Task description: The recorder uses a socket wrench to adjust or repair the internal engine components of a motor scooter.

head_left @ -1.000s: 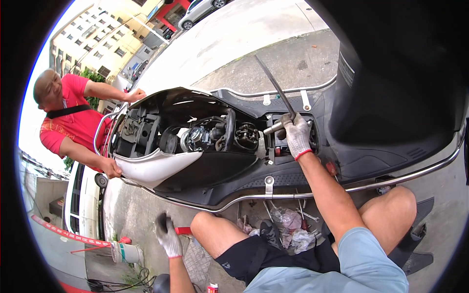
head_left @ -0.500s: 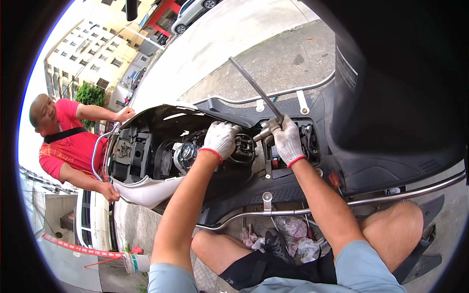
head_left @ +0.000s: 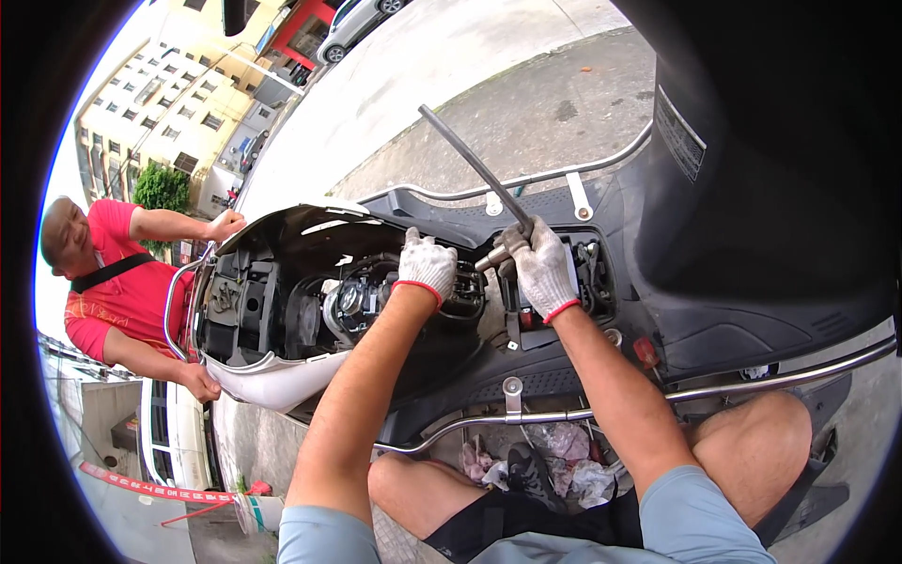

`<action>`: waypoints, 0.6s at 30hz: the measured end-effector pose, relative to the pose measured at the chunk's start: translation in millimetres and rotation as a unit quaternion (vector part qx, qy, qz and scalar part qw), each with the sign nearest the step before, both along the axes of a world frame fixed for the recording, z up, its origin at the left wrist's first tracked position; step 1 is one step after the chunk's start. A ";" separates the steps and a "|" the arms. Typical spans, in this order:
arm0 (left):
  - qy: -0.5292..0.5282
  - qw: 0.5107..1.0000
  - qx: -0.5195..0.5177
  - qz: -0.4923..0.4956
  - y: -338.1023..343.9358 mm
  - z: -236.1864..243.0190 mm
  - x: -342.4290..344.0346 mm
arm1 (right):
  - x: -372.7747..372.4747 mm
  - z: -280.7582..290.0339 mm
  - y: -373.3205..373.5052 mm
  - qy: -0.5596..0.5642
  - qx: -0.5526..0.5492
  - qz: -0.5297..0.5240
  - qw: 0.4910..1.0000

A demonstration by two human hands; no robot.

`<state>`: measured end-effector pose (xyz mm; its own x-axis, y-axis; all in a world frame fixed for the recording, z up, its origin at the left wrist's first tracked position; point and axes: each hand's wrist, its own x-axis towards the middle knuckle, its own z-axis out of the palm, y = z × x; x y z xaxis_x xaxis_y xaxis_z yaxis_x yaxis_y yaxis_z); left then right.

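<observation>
My left hand (head_left: 427,263), in a white knit glove with a red cuff, is over the exposed scooter engine (head_left: 352,299). Its fingers are mostly curled, with one raised; what they may hold is hidden. My right hand (head_left: 543,266), gloved the same way, is closed around the head of a socket wrench (head_left: 472,172). The long grey handle slants up and to the left, away from my body. The wrench's short metal socket end points left, close to my left hand and the engine's right end. An open compartment (head_left: 594,273) lies beneath my right hand.
A person in a red shirt (head_left: 127,273) grips the scooter's rear rail (head_left: 172,310) with both hands. The black seat (head_left: 770,188) stands raised at right. A chrome side rail (head_left: 554,415) runs before my knees; crumpled plastic (head_left: 590,481) lies on the ground below.
The wrench and my right hand have shifted slightly left. My left hand's fingers have changed position, one now sticking up. The scooter and the other person sit slightly further left in view.
</observation>
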<state>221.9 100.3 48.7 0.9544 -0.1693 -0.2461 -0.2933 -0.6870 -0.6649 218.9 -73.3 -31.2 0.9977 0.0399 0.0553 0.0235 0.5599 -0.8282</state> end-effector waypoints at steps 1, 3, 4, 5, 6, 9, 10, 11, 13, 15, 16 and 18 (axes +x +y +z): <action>-0.002 1.000 -0.001 0.002 2.4 -1.1 0.5 | -1.5 1.6 0.4 -0.004 -0.001 0.005 1.000; -0.004 1.000 -0.027 -0.002 4.9 0.3 -2.7 | -4.3 4.3 0.1 -0.008 -0.001 0.009 1.000; -0.022 0.997 -0.074 -0.024 5.4 3.2 -6.0 | -5.8 5.4 -0.4 -0.013 -0.013 0.016 1.000; -0.041 0.991 -0.121 -0.046 6.4 7.4 -7.9 | -5.7 6.1 -0.3 -0.018 -0.025 0.022 0.999; -0.075 0.963 -0.233 -0.109 12.3 17.2 -8.9 | -5.6 7.1 -0.1 -0.020 -0.021 0.041 0.999; -0.150 0.873 -0.464 -0.001 28.6 46.0 -9.0 | 2.5 -9.1 15.6 -0.038 0.016 0.033 0.999; -0.154 0.777 -0.600 0.111 16.6 59.1 -9.6 | 3.8 -10.7 13.0 -0.034 0.015 0.033 0.999; -0.152 0.650 -0.712 0.219 5.3 74.2 -9.5 | 5.0 -12.8 9.3 -0.019 0.009 0.053 0.998; -0.127 0.435 -0.865 0.217 17.0 91.8 -9.3 | 3.8 -8.4 11.3 -0.014 0.006 0.079 0.997; -0.059 0.324 -0.930 0.163 21.1 101.2 -10.5 | 4.9 -10.6 16.2 -0.034 -0.020 0.092 0.995; -0.039 0.287 -0.945 0.151 17.5 104.6 -11.2 | 4.8 -12.5 18.7 -0.047 -0.076 0.072 0.993; -0.050 0.278 -0.947 0.155 18.7 102.5 -10.0 | 1.5 -15.2 28.1 -0.041 -0.057 0.081 0.994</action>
<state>211.9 119.0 151.1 0.9812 0.1900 0.0345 -0.0702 0.1847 0.9803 220.4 -45.2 -46.3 0.9701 0.2097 0.1222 0.0110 0.4650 -0.8852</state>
